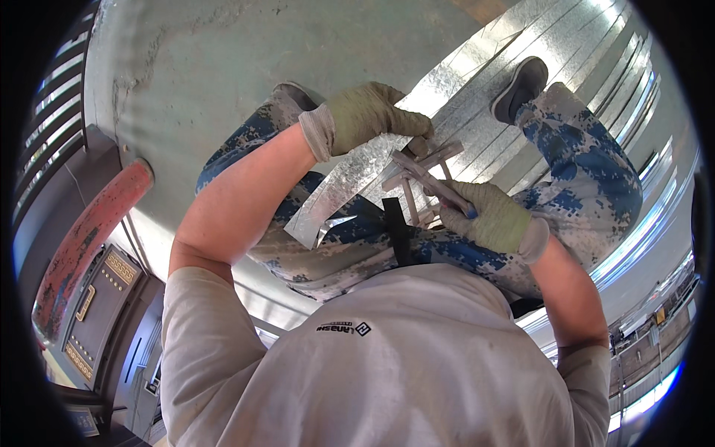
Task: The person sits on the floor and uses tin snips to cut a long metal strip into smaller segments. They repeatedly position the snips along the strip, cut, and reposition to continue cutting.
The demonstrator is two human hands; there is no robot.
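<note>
My left hand (pixel 370 119), in a pale green work glove, is closed, its fingertips bent down over a small dark piece (pixel 415 147) that I cannot make out. Below it, a shiny strip of sheet metal (pixel 346 185) slants across my left thigh, one corner bent up. My right hand (pixel 488 217), gloved alike, grips a grey bar-like tool (pixel 432 179) with a blue end. That tool's far end points toward my left fingers. Beneath both hands stands a small grey frame with thin legs (pixel 408 200), partly hidden by the tool and my right hand.
Long shiny metal sheets and strips (pixel 514 82) cover the floor ahead and right, under my right shoe (pixel 520 89). Worn concrete floor (pixel 201 67) lies ahead left. On the left are a scuffed red curved pipe (pixel 89 246), a dark ornamented panel (pixel 104 316) and black railings (pixel 56 112).
</note>
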